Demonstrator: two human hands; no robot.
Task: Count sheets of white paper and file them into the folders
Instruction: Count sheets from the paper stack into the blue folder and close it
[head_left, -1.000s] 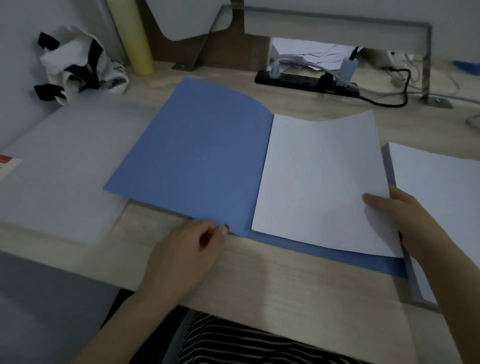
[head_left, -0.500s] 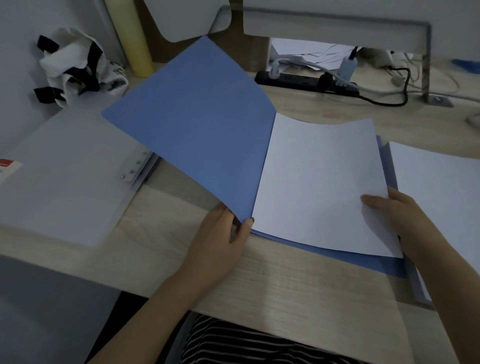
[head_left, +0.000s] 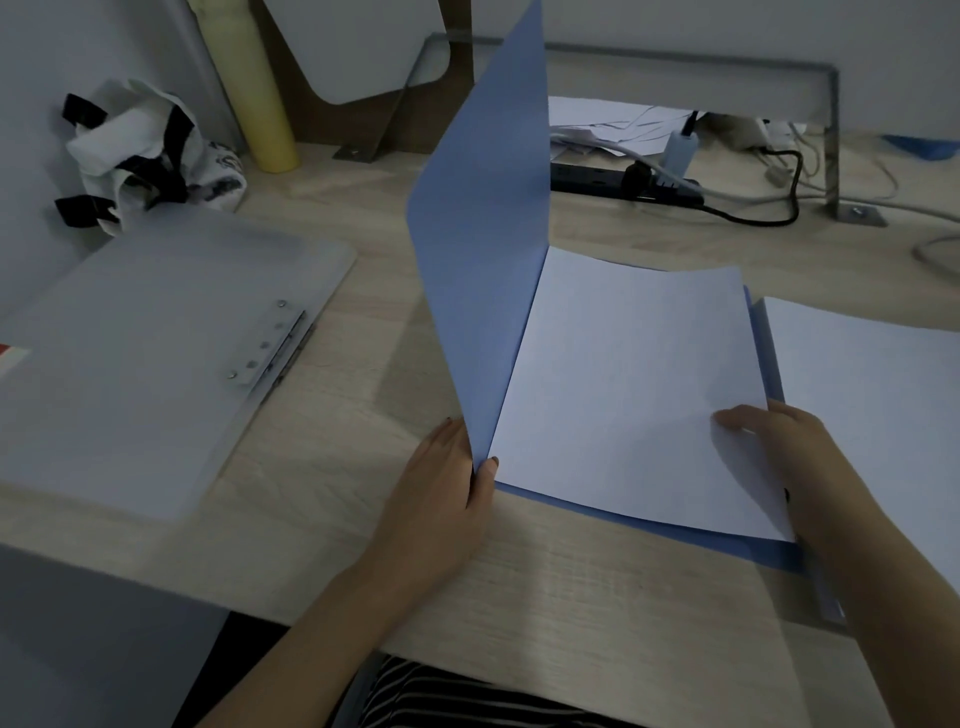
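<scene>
A blue folder (head_left: 480, 234) lies on the wooden desk with its left cover standing almost upright. My left hand (head_left: 449, 483) pinches the lower edge of that cover between thumb and fingers. White sheets (head_left: 623, 384) lie on the folder's right half. My right hand (head_left: 779, 447) rests on their lower right corner, thumb on top of the paper. A stack of white paper (head_left: 872, 395) lies to the right of the folder.
A translucent grey clip folder (head_left: 156, 343) lies at the left. A black-and-white cloth bag (head_left: 140, 156) and a yellow roll (head_left: 254, 98) stand at the back left. A black power strip (head_left: 623, 182) with cables runs along the back, by a metal stand (head_left: 831, 130).
My left hand has lifted the blue cover from flat on the desk to nearly upright, swinging it rightward. The grey clip folder under it is now uncovered. My right hand has stayed on the sheets.
</scene>
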